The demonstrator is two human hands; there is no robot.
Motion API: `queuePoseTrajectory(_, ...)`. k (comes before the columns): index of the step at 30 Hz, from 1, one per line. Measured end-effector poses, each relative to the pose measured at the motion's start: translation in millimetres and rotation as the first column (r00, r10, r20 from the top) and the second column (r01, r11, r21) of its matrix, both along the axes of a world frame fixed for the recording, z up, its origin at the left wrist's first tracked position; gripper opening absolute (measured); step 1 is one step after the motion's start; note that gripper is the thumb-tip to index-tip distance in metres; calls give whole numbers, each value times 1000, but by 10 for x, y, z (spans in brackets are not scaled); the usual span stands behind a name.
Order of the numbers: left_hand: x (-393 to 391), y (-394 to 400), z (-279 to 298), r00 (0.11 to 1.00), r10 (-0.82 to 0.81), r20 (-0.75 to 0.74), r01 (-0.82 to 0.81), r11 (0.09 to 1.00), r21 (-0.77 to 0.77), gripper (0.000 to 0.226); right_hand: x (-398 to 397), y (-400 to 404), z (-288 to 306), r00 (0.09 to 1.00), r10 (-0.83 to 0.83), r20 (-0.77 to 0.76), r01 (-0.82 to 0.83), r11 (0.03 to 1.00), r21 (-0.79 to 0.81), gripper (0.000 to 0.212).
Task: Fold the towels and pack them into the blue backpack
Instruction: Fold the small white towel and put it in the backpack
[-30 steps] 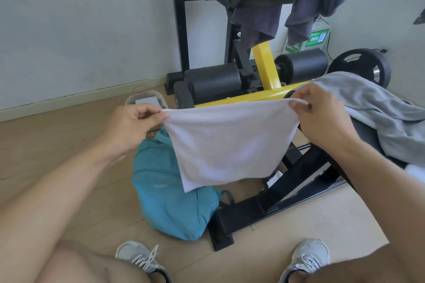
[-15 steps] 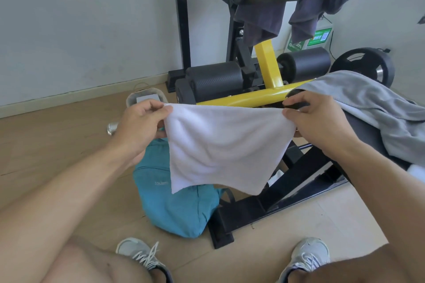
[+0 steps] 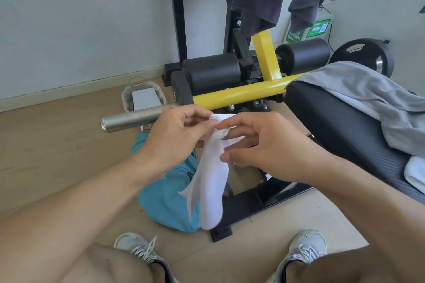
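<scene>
Far left we see a steel bar [image 3: 135, 116] lying above the wood floor [image 3: 46, 145], w/ a grey tray [image 3: 143, 96] behind it by the wall. Next, our left hand [image 3: 174, 140]: its grip is pinched on the top edge of the white towel [image 3: 212, 181], thumb & forefinger closed on the cloth. The towel hangs doubled, draping down in front of the blue backpack [image 3: 161, 200], which sits on the floor against the black-and-yellow gym machine [image 3: 241, 94]; small print on the bag is too blurred to read. Our right hand [image 3: 264, 145] has its grip curled round the towel's upper part. Right again, a grey garment [image 3: 368, 99] and another white towel [image 3: 414, 174] lie on the padded bench [image 3: 345, 126]. Green stickers [image 3: 319, 28] behind show a QR code; text unreadable.
</scene>
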State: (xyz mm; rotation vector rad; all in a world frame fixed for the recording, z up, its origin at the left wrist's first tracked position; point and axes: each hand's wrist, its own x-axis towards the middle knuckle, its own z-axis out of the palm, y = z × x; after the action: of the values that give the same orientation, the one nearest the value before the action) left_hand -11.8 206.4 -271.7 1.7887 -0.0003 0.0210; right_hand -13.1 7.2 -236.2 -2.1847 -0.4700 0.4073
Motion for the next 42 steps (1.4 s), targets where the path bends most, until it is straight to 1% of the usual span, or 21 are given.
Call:
queuePoseTrajectory(1,-4,7,11,1000,-17,1,17,1000,-2,7,-9,-8,-4,998,5,66,-2,999,-44,34)
queuePoseTrajectory(2,-10,15,21,999,-39,-3,39,999,-12,7,-8,-14,-15,988,-20,151,30,997,-67,29)
queuePoseTrajectory(4,-25,24,37,996,-92,-12,92,996,-23,6,-9,-12,-26,954,-91,287,112,992,-58,16)
queuePoseTrajectory(5,-33,25,39,994,-110,-13,109,994,-22,6,1,-12,-33,937,-119,328,145,988,-54,13)
queuePoseTrajectory(8,-58,6,40,992,-125,-12,125,992,-12,8,57,-38,-58,901,-155,405,194,979,-56,17)
queuePoseTrajectory(13,-74,-22,59,989,-146,-36,145,989,-25,9,81,-72,-64,906,-130,403,164,985,-50,14)
queuePoseTrajectory(17,-85,-28,69,981,-188,-49,186,982,-37,12,87,-87,-65,906,-120,406,164,983,-76,15)
queuePoseTrajectory(22,-106,-31,114,966,-252,-53,249,967,-60,17,77,-102,-63,901,-122,416,159,986,-57,16)
queuePoseTrajectory(25,-111,-29,112,966,-258,-21,258,966,-8,23,67,-100,-64,907,-118,405,152,987,-53,17)
queuePoseTrajectory(27,-100,-32,97,970,-245,9,245,969,23,23,69,-101,-57,911,-89,403,125,990,-63,21)
queuePoseTrajectory(29,-84,-26,97,967,-255,21,254,967,27,19,89,-125,-26,929,-35,369,77,992,-101,28)
queuePoseTrajectory(32,-55,22,115,968,-246,46,244,969,32,17,149,-215,9,975,69,212,-27,981,-193,37)
queuePoseTrajectory(34,-32,65,119,980,-190,50,192,981,-29,18,188,-272,-18,987,92,134,-54,964,-261,41)
queuePoseTrajectory(36,-12,101,118,988,-148,37,151,984,-90,21,221,-301,-70,988,69,136,-26,954,-300,36)
queuePoseTrajectory(38,11,134,121,990,-140,31,143,985,-97,22,259,-309,-96,986,30,163,20,955,-297,26)
queuePoseTrajectory(40,30,174,129,989,-148,27,150,986,-67,23,291,-322,-89,982,-6,190,61,956,-286,18)
queuePoseTrajectory(42,46,215,142,988,-154,28,154,988,-7,23,315,-349,-66,977,-50,209,100,966,-239,16)
